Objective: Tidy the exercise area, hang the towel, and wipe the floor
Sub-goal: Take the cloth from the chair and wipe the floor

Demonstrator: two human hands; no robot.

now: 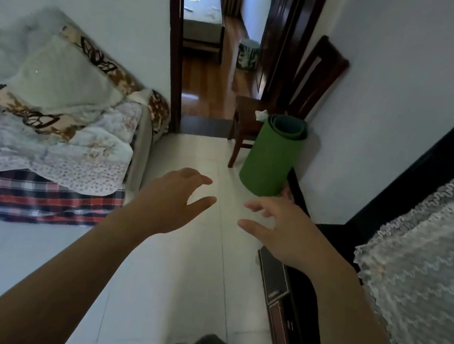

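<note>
Mat: we saw the rolled green mat [272, 161] standing on end on the pale tiled floor [175, 267], at the far right, close to the right wall.
Chair: a dark wooden chair [320, 73] stood just behind and left of the mat; we could not tell whether the two touched.
White scrap: something small, white and crumpled [260, 114] lay on the chair seat by the mat's top edge; we could not tell what it was.
Left grip: the left grip [173, 202] was held out over the floor, near side of the mat, fingers spread and loosely bent, holding nothing.
Right grip: the right grip [279, 230] hung beside it, apart from the mat, thumb and fingers spread wide and holding nothing.
Bed: on the left we saw a bed [45, 149] heaped with floral quilts over a plaid sheet.
Right side: a dark cabinet [414, 183] ran along the right wall, with a pale lace cloth [429, 257] draped over its near part.
Doorway: at the far end an open doorway [212, 86] showed a wooden floor and a patterned bin [247, 54].
</note>
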